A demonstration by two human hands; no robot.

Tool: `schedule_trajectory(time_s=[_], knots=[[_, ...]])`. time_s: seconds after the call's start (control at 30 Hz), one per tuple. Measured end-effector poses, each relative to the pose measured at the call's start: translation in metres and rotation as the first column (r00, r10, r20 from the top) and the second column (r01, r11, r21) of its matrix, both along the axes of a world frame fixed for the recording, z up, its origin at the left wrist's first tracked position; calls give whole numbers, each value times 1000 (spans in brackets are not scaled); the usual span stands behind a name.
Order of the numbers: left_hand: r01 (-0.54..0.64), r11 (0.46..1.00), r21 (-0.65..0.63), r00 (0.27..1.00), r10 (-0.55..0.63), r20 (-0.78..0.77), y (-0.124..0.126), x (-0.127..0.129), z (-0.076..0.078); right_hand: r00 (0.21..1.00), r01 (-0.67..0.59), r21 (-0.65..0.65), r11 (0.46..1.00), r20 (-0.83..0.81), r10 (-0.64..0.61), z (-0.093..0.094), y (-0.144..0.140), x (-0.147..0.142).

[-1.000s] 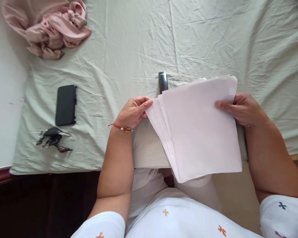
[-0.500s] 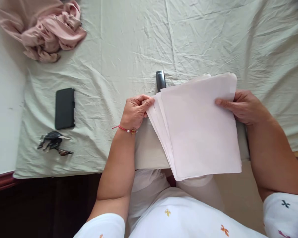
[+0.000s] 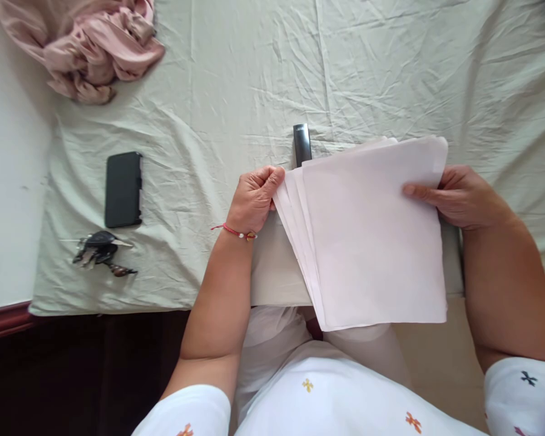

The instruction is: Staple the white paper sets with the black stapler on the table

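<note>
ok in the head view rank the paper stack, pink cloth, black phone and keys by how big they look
1. paper stack, though it is held nearer the camera
2. pink cloth, partly cut off by the frame edge
3. black phone
4. keys

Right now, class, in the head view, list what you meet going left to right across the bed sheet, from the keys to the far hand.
bunch of keys → black phone → left hand → stack of papers → right hand

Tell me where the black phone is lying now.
In the head view the black phone lies on the sheet, left of the left hand, above the keys.
</note>
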State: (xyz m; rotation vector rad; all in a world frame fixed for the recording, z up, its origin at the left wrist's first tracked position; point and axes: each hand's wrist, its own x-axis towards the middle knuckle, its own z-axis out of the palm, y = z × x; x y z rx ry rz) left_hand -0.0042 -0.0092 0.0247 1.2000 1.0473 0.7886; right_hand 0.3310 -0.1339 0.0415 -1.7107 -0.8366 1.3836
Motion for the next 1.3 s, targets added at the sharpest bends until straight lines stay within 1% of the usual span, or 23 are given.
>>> schedule_trajectory(time_s=[0.17,0.27,0.33,0.47,0.87,0.97,1.2,1.3], knots=[[17,1000,3,1000,-17,19,-2,1,3,1000,9,-11,1000,1,-9,4,0,-4],[31,999,24,999,-31,25,-2,0,0,1000,21,-8,1000,11,-21,6,-1,-6],[14,999,32,1000,-15,19,-1,-1,-3,1000,17,-12,1000,16,-17,7,-1,-7],[-20,999,27,1000,19,24,-1,-1,-7,1000,2,-7,1000,18,-2,6,-1,-6],[11,1000,23,1000,-10,-12,-2,-1,-6,997,-41,-23,999,59,43,3,-3,-2],[20,999,31,999,-19,-37,-2,-1,-6,998,-35,-25,999,58,36,4,-3,-3],[18,1000,15,1000,-18,-15,-1,3,-3,999,6,-31,999,49,-5,7,-2,-7],[33,999,34,999,-32,-17,1,4,-6,998,7,-31,999,58,-5,6,-2,-8]])
